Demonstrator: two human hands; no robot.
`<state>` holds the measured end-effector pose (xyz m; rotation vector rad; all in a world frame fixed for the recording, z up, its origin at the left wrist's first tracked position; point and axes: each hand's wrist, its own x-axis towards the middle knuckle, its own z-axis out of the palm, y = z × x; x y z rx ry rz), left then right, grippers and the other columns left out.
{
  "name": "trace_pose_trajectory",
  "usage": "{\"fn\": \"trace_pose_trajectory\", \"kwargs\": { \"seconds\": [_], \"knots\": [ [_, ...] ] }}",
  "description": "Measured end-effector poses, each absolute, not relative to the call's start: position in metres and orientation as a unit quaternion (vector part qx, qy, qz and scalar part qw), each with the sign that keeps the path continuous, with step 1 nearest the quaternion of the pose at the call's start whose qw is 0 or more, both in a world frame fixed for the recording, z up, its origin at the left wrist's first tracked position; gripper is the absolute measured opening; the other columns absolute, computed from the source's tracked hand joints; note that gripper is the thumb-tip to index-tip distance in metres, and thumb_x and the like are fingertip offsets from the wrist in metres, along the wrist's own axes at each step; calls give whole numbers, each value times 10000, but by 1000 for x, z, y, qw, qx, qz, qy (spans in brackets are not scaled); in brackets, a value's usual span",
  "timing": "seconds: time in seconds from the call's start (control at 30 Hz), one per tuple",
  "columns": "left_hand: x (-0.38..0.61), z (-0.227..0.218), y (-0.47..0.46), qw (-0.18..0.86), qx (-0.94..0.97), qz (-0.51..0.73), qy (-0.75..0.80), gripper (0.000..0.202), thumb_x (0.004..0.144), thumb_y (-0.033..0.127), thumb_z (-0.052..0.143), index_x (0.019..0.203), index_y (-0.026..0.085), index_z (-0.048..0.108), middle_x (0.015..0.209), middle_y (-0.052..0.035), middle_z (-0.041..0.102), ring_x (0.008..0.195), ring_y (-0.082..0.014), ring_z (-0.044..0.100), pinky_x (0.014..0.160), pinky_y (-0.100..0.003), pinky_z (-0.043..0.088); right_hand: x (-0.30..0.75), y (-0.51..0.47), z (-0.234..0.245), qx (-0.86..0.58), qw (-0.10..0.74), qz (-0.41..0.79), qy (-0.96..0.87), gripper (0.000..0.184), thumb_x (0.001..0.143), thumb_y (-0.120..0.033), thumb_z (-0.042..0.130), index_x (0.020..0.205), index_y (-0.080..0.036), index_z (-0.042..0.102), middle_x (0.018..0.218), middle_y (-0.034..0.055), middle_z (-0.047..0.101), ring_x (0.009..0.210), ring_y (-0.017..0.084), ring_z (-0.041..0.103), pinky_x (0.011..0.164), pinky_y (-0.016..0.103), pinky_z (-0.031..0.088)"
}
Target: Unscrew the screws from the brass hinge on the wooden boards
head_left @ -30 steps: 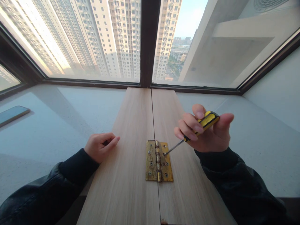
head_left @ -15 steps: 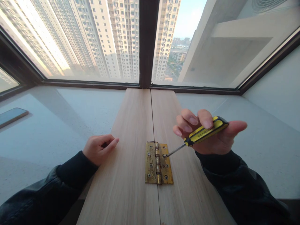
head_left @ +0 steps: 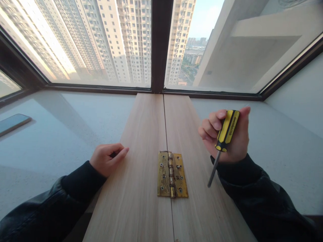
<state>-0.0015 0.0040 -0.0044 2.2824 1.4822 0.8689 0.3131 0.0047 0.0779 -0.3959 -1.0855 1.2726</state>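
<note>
A worn brass hinge (head_left: 165, 176) lies flat across the seam between two pale wooden boards (head_left: 143, 127). Several cross-head screws sit in its two leaves, and one screw (head_left: 179, 166) in the right leaf stands up, tilted. My right hand (head_left: 227, 134), to the right of the hinge, is closed on a yellow and black screwdriver (head_left: 228, 129). The screwdriver's shaft slants down to the left, its tip apart from the hinge and above the right board. My left hand (head_left: 108, 158) rests closed at the left board's edge; whether anything is inside its curled fingers is hidden.
A phone (head_left: 13, 123) lies on the white sill (head_left: 75, 124) at the far left. Behind the boards stands a dark window frame (head_left: 160, 47), with tall buildings outside. The boards reach up to this frame.
My right hand has drawn the screwdriver off the screw in the hinge's right leaf and turned it more upright, further right. The left hand has stayed in place.
</note>
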Motion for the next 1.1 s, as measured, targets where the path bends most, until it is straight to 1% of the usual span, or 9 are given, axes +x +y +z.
{"fn": "trace_pose_trajectory", "kwargs": {
  "seconds": [0.13,0.27,0.43,0.67,0.9,1.1],
  "knots": [
    [0,-3,4,144,791,300,514,392,836,368,475,522,135,507,473,51,331,441,-64,304,458,-200,271,307,6,72,-218,734,449,-461,455,807,-622,513,775,-175,595,631,-24,438,480,84,405,380,212,284],
    [-1,-2,4,145,791,298,515,387,836,363,476,524,136,508,474,50,341,444,-65,317,462,-199,277,297,5,67,-241,759,386,-465,444,810,-617,510,788,-180,585,685,-8,497,481,102,454,371,225,297],
    [-1,-2,3,145,793,298,512,384,832,364,476,523,140,513,465,52,346,436,-65,318,453,-197,278,294,3,68,-244,749,389,-478,411,805,-621,510,811,-217,583,706,-10,514,477,128,488,373,251,327],
    [1,0,3,137,792,300,514,382,836,361,473,528,140,525,466,49,367,439,-68,326,455,-198,283,295,-3,72,-237,729,410,-494,360,823,-594,504,808,-247,601,700,0,497,490,135,493,395,265,331],
    [-1,-1,4,138,795,294,513,388,838,363,471,528,137,522,465,49,358,435,-65,324,456,-199,279,295,-3,71,-218,723,404,-516,359,831,-578,501,815,-242,627,678,1,496,489,139,485,398,269,351],
    [0,-1,4,140,794,299,510,392,837,358,476,518,133,512,465,51,342,434,-61,313,450,-192,274,296,-3,71,-200,712,401,-541,369,869,-550,456,847,-227,632,683,3,489,500,134,494,401,262,360]
  ]
}}
